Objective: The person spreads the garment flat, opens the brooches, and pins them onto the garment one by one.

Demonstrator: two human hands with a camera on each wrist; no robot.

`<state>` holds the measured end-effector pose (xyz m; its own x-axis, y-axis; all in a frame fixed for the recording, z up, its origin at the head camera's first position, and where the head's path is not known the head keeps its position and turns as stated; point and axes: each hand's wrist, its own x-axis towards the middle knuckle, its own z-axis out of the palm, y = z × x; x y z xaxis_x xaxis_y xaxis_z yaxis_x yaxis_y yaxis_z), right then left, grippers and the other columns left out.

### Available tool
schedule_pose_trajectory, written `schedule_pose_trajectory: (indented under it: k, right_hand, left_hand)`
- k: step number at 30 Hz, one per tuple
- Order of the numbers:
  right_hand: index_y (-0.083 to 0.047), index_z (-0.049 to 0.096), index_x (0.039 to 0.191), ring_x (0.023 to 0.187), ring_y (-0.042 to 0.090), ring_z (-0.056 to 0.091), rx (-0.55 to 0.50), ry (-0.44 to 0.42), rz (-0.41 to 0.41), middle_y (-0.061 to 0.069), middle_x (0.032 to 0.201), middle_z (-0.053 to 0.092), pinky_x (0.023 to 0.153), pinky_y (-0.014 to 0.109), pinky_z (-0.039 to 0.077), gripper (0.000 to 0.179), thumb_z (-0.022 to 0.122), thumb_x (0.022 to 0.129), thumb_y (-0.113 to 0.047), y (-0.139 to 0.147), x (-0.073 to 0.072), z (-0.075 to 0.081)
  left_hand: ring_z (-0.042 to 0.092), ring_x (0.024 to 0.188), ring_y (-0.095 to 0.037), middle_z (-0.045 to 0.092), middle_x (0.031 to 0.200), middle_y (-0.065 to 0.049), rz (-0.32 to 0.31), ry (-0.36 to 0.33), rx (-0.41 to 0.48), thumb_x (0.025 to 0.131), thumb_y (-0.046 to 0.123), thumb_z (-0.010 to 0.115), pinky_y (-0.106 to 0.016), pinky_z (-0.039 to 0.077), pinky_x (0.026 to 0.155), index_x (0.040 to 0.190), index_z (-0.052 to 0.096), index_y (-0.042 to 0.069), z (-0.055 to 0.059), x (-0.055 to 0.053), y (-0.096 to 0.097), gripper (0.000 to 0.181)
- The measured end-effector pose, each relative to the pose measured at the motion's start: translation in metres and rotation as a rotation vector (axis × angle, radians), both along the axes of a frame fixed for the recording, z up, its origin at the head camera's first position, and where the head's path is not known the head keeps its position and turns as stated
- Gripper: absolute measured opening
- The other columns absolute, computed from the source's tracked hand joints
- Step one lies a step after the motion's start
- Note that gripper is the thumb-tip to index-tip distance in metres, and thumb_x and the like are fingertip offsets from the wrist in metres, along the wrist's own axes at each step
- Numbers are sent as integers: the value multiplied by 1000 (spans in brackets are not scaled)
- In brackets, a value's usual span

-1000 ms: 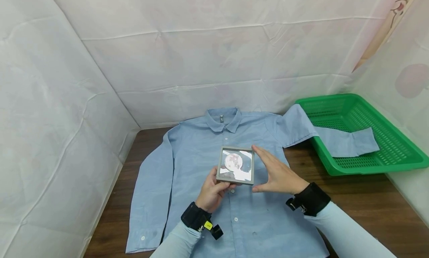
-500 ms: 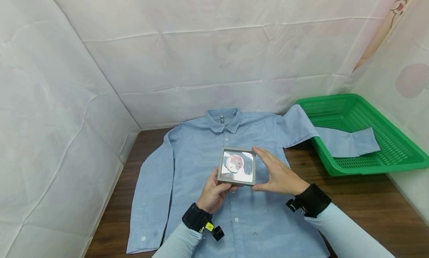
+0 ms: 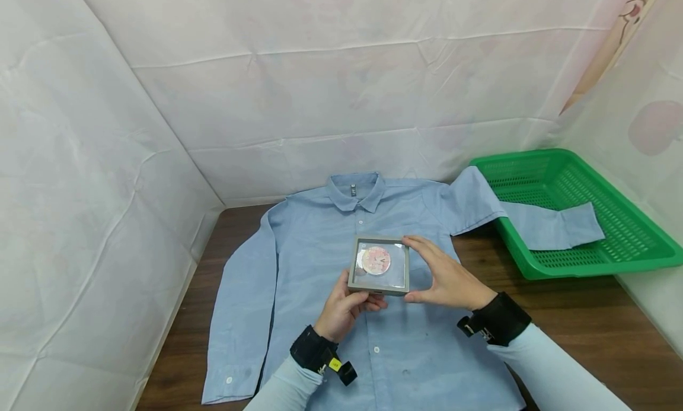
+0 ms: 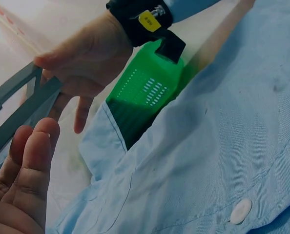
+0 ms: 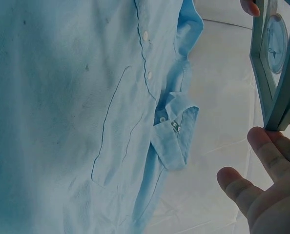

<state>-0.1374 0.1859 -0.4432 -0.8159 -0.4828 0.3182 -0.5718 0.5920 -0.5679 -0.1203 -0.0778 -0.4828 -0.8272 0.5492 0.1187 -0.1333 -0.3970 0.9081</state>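
A small square display frame (image 3: 393,276) with a grey border and clear film shows a round pinkish disc (image 3: 376,261) inside. My left hand (image 3: 341,309) holds its lower left corner, with the thumb on the front edge. At the right side, my right hand (image 3: 448,276) grips the frame between thumb and fingers, one fingertip at the upper corner and the thumb at the lower. Grey frame bars (image 4: 25,109) stand between both hands in the left wrist view. The right wrist view has the frame (image 5: 274,105) edge-on against my right fingertips. Part of the left fingers is hidden behind it.
A light blue button shirt (image 3: 320,239) lies spread on the brown wooden table (image 3: 565,316) beneath the hands. Its right-side sleeve (image 3: 555,226) reaches into a green plastic basket (image 3: 629,212). White cloth (image 3: 320,91) hangs behind and at the sides.
The display frame has shifted slightly right and down with both hands and tilted a little. Glare on its film has faded, so the pinkish disc shows more clearly.
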Motion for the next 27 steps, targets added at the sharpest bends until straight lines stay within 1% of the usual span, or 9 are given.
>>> schedule_pose_trajectory:
  k: [2,4,9,13,18,20,24,27]
  right_hand:
    - [-21,26,152,134,25,37,-3,-7,1,3,152,30,99,52,40,104,80,70,-56,0,0,1]
    - [-21,27,151,134,25,37,-9,-14,3,4,151,31,99,53,40,101,80,71,-55,1,0,2]
    - [-21,31,150,133,23,39,-26,-17,2,3,149,36,100,51,40,93,79,75,-49,2,-1,3]
    - [-17,36,148,130,23,43,-50,3,14,3,145,41,99,49,42,85,76,79,-46,3,-2,5]
    - [-14,41,144,122,22,50,-74,22,11,3,139,48,95,47,44,69,66,89,-47,4,-3,7]
    - [-13,44,142,118,21,53,-85,22,2,3,137,51,92,47,46,61,59,93,-46,4,-4,7]
    - [-12,51,136,113,18,56,-109,19,-22,1,130,57,89,47,47,46,49,100,-41,3,-4,10]
    - [-13,55,131,107,15,60,-105,32,-46,0,124,61,84,43,49,38,43,103,-36,2,-5,13]
  left_hand:
    - [69,88,-22,66,100,-12,-3,3,0,100,4,43,-32,55,78,142,20,1,1,0,0,48]
    - [69,87,-22,66,99,-12,-6,4,3,100,3,43,-32,55,78,143,20,2,1,0,0,48]
    - [70,87,-22,66,99,-13,-16,19,14,100,2,41,-33,56,78,144,20,0,1,1,1,48]
    - [70,87,-23,67,100,-15,-23,22,23,100,0,39,-35,56,78,144,20,-1,0,2,1,48]
    - [70,86,-23,68,98,-16,-24,10,23,100,0,38,-34,56,77,139,24,0,0,2,2,42]
    - [70,86,-23,67,99,-18,-23,6,16,100,0,37,-33,56,77,135,24,-3,1,3,2,37]
    - [70,86,-23,65,102,-26,-27,-8,6,100,-1,33,-33,56,77,126,22,-8,3,4,2,30]
    - [70,86,-22,64,103,-28,-36,-12,10,100,-2,31,-33,55,78,125,22,-8,3,6,3,27]
